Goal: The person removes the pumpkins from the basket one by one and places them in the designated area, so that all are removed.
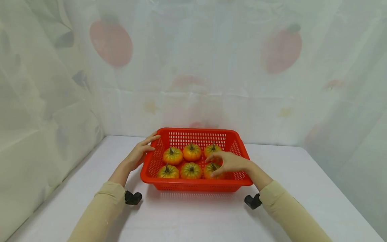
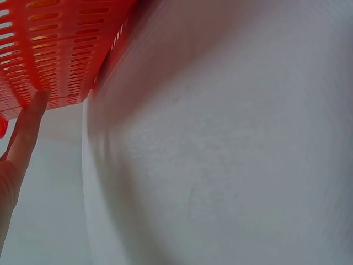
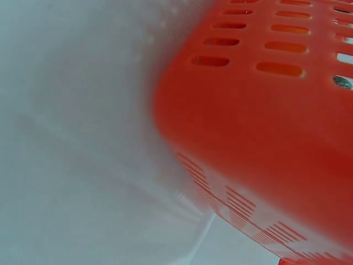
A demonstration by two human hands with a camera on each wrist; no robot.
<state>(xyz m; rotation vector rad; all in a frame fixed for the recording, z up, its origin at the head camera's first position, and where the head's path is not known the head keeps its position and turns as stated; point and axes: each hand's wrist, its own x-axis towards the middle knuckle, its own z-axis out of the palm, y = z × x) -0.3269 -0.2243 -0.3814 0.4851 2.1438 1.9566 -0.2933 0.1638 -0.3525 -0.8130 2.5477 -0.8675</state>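
Several small orange-green pumpkins [image 1: 191, 170] sit in two rows inside a red plastic basket [image 1: 196, 181] with slotted walls. My left hand [image 1: 137, 155] holds the basket's left rim. In the left wrist view, one straight finger [image 2: 30, 124] lies along the basket's outer wall [image 2: 60, 66]. My right hand [image 1: 231, 162] reaches over the basket's right side, thumb and fingers curved around the front right pumpkin [image 1: 208, 172], partly covering it. Another pumpkin [image 1: 212, 150] stands just behind that hand. The right wrist view holds only the basket's outer corner [image 3: 237, 121]; the right hand is out of it.
The basket stands on a white-covered table [image 1: 193, 218]. Pale fruit-print cloth [image 1: 193, 67] hangs behind it, and more cloth [image 1: 45, 117] hangs at the left. Black wrist mounts [image 1: 133, 198] stick out near both sleeves.
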